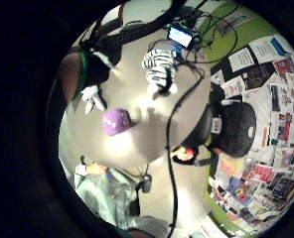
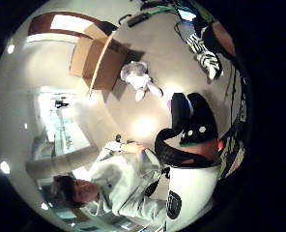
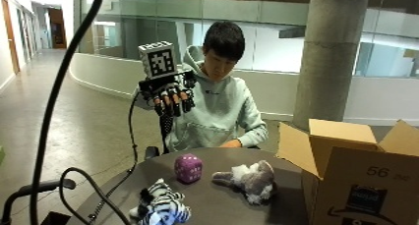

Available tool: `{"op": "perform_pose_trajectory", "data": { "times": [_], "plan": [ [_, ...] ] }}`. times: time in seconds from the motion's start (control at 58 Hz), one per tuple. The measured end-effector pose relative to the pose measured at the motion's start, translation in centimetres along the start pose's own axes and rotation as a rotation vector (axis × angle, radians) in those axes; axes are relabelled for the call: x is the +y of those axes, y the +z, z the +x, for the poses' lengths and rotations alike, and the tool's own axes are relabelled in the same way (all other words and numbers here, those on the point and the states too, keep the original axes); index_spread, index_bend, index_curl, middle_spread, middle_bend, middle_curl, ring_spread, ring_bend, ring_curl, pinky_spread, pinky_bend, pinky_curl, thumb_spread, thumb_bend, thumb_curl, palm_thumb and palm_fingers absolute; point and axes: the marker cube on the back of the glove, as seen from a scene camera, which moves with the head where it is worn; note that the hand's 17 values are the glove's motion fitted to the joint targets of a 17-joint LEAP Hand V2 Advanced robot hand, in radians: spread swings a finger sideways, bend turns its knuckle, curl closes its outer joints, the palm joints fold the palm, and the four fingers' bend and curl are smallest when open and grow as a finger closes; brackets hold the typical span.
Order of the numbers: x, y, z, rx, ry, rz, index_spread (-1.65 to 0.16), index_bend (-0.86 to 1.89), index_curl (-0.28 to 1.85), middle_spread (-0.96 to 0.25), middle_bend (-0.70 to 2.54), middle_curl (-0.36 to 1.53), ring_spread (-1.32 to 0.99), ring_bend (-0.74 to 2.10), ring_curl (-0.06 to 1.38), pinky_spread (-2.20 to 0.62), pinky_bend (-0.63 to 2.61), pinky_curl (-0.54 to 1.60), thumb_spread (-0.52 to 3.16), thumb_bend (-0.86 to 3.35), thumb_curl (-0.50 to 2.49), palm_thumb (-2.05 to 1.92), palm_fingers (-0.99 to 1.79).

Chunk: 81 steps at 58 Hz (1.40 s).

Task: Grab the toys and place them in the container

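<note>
Grip (image 3: 173,98): outside view, we see it raised above the table (image 3: 216,203), fingers spread, holding nothing. Purple die (image 3: 188,168), grey plush (image 3: 251,180) and striped plush (image 3: 157,208) lie on the table beside the open cardboard box (image 3: 357,178). Palm views show them below.

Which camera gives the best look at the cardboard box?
The outside view: the cardboard box stands close by with its flaps open, at the table's edge. The thumb side palm view shows it smaller and farther off, beside the grey plush toy. The little finger side view misses it.
</note>
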Motion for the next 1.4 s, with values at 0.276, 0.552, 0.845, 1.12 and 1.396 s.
{"op": "perform_pose_trajectory", "data": {
  "times": [0.276,0.552,0.845,1.12,1.396],
  "plan": [
    [-1.6,0.3,0.9,0.012,-0.004,0.060,-0.21,0.14,0.14,-0.04,0.21,0.14,-0.14,0.41,0.15,-0.06,0.63,0.26,1.28,0.31,0.13,0.25,0.28],
    [-2.3,1.4,2.6,0.056,0.039,-0.103,-0.27,0.07,0.14,-0.02,0.12,0.17,-0.05,0.18,0.13,0.01,0.85,0.33,1.36,0.15,0.15,0.03,-0.29],
    [-8.5,-0.7,3.1,0.066,0.120,-0.176,-0.27,0.06,0.13,-0.02,0.10,0.17,-0.02,0.15,0.16,0.04,0.84,0.34,1.22,0.00,0.20,-0.01,-0.39],
    [-13.2,1.1,4.5,0.117,0.141,-0.123,-0.27,0.07,0.13,-0.02,0.11,0.18,-0.02,0.14,0.17,0.04,0.82,0.34,1.20,-0.01,0.24,0.01,-0.37],
    [-16.4,12.2,9.3,0.097,0.248,-0.255,-0.28,0.05,0.12,-0.02,0.07,0.17,0.00,0.16,0.18,0.05,0.92,0.37,1.22,0.00,0.27,0.08,-0.35]
  ]
}}
